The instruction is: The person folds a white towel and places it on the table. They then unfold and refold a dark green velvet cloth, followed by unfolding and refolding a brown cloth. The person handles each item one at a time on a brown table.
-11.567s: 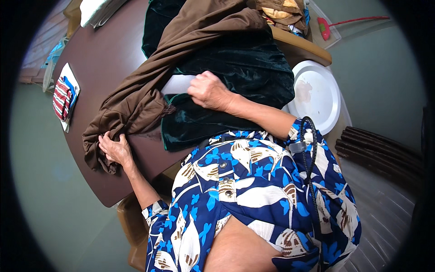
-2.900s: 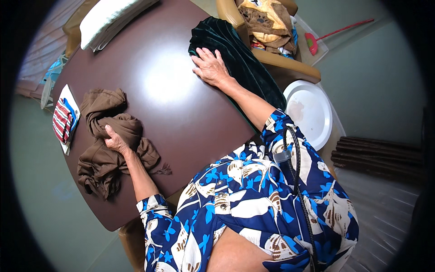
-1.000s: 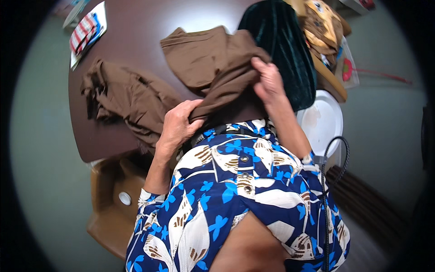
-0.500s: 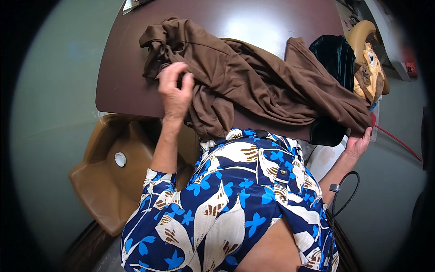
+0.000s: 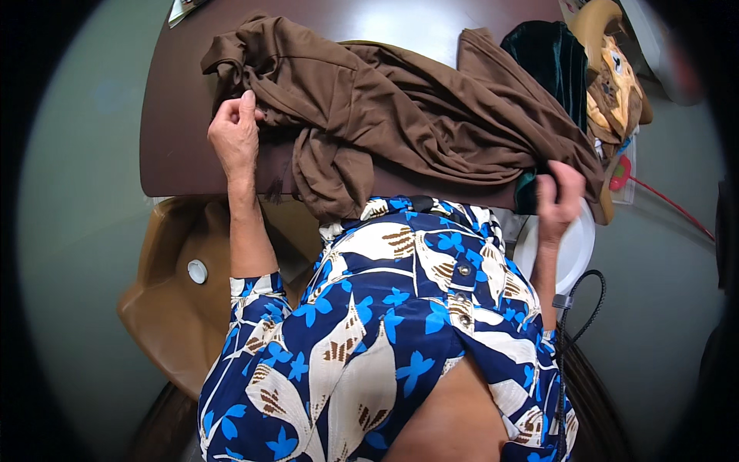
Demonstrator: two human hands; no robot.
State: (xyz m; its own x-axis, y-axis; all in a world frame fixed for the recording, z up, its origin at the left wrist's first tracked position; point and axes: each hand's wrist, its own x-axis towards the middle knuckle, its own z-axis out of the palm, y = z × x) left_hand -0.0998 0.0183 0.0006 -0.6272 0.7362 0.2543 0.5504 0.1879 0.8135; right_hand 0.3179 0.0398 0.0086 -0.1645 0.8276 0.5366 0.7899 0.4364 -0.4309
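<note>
A crumpled brown garment [image 5: 385, 100] with long folds and seams lies across the table, and part of it hangs over the near edge. At its left end my left hand [image 5: 237, 138] is closed, thumb against fingers, in a pinch on the brown fabric. My right hand [image 5: 560, 196] is at the garment's right end, beside its lower edge. Its fingers look bent but are smeared by motion, so whether they hold cloth is unclear. Dark green velvet cloth [image 5: 546, 65] lies beneath and behind the garment's right part.
The dark reddish table [image 5: 173, 131] has a rounded left corner. A brown moulded chair [image 5: 165, 308] with a white round piece stands at left. Right of the table are a tan curved armrest [image 5: 596, 23], a patterned tan bag-like item [image 5: 616, 96] and a red cord [image 5: 670, 202].
My left hand has moved left and closed from a looser curl. My right hand has left the garment's far right end and moved up and left. The view has shifted slightly.
</note>
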